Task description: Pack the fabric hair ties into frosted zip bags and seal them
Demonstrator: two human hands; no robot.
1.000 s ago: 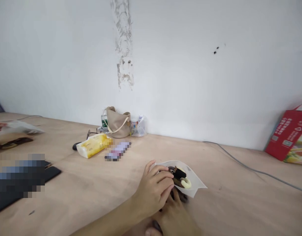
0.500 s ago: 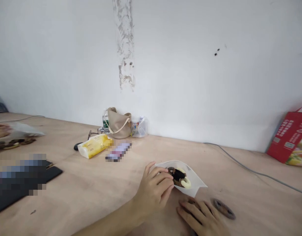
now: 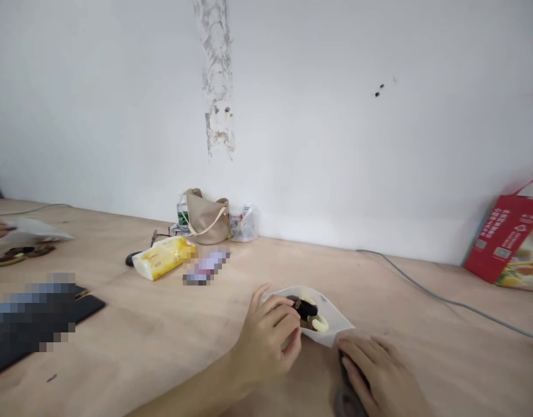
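- we look over a broad wooden table (image 3: 162, 353), its far edge along the wall (image 3: 309, 145).
- at our far right a red carton (image 3: 494, 237) stands against the wall; the smaller tan handbag (image 3: 208, 217) leans there too, left of centre.
- our left hand (image 3: 266, 341) stays where it was, fingers curled over the left side of the white pouch (image 3: 338, 324) — gripping it, we judge, though the fingertips partly hide.
- our right hand (image 3: 379, 370) is palm down, just beside the pouch's lower corner; half a second ago it lay nearer us. dark pieces (image 3: 343, 373) show under its fingers, but we cannot tell whether it closes on them.
- the pouch lies open, with dark rings (image 3: 307, 308) and a pale ring (image 3: 320, 324) inside, much as before.
- a brownish ring (image 3: 348, 403) now shows below the right hand; none shows beyond its far side any more — so the loose pieces seem drawn closer together, and remain outside the pouch.
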